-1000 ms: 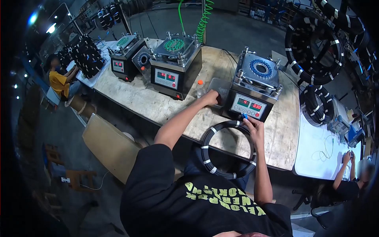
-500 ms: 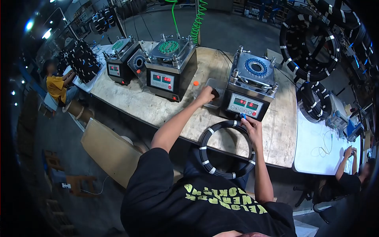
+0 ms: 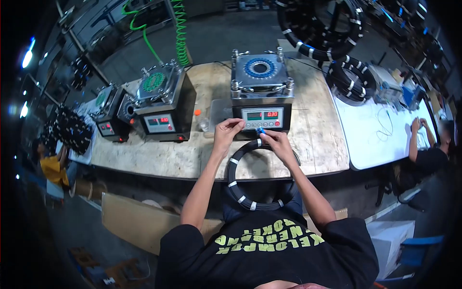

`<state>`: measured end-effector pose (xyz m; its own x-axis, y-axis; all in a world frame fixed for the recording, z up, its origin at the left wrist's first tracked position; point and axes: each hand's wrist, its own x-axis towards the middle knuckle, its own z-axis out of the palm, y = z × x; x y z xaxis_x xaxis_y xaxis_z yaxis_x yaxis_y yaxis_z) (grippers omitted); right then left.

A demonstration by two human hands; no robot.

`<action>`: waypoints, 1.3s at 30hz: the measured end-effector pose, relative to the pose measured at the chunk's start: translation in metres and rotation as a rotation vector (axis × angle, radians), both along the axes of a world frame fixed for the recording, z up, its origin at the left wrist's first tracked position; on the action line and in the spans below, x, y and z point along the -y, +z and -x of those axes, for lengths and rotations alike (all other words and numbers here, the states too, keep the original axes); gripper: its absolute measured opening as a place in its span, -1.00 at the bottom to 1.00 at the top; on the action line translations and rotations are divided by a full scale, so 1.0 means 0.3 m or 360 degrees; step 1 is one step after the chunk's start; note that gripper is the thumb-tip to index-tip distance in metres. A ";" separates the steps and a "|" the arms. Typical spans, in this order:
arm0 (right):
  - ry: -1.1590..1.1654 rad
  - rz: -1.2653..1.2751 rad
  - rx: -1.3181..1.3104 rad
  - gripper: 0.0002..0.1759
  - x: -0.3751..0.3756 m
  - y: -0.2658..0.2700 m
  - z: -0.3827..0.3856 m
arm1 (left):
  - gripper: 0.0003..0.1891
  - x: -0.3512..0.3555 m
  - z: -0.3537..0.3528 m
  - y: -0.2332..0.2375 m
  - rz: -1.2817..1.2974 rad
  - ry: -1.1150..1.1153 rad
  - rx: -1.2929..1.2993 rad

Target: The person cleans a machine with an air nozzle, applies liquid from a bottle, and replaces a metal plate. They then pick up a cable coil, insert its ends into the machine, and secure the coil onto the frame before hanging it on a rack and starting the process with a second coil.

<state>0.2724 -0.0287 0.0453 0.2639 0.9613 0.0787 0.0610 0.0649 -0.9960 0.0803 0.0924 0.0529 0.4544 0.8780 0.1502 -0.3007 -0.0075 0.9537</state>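
Plywood tabletop (image 3: 314,126), bearing one blue-ringed machine (image 3: 262,91). Before the machine: right hand (image 3: 274,140), pinching small blue piece (image 3: 260,130); left hand (image 3: 229,133), fingers bent (cannot tell whether gripping); black coil (image 3: 232,174). Advisable: steady pinch, fingertips close.

One view, worn on the head, looks forward and steeply down over the wearer's shirt (image 3: 269,257), its lettering upside down near the bottom edge. The left hand (image 3: 228,133) and right hand (image 3: 278,143) sit close, about mid-frame, above the desk (image 3: 156,156). The wide, bowed field reaches the floor (image 3: 216,38) beyond, darkening at the corners.
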 end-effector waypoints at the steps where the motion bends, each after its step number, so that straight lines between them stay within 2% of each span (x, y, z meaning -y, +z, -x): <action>1: -0.0009 0.0009 0.0020 -0.64 -0.005 -0.010 0.001 | -0.82 0.023 -0.021 0.011 -0.0015 -0.0016 0.0038; 16: 0.0064 -0.0020 0.0010 -0.60 -0.008 -0.018 0.006 | -0.84 0.107 -0.096 0.024 -0.0050 -0.0032 0.0100; 23: 0.0057 0.0110 0.0095 -0.62 -0.006 -0.007 -0.002 | -0.84 0.099 -0.107 0.017 -0.0027 -0.0013 0.0092; 31: 0.0045 0.0081 0.0103 -0.61 0.001 0.018 0.011 | -0.85 0.105 -0.100 0.019 -0.0188 0.0030 -0.0009; 39: 0.0046 0.0025 -0.0040 -0.64 0.003 0.016 0.020 | -0.84 0.119 -0.112 0.013 -0.0196 0.0013 0.0007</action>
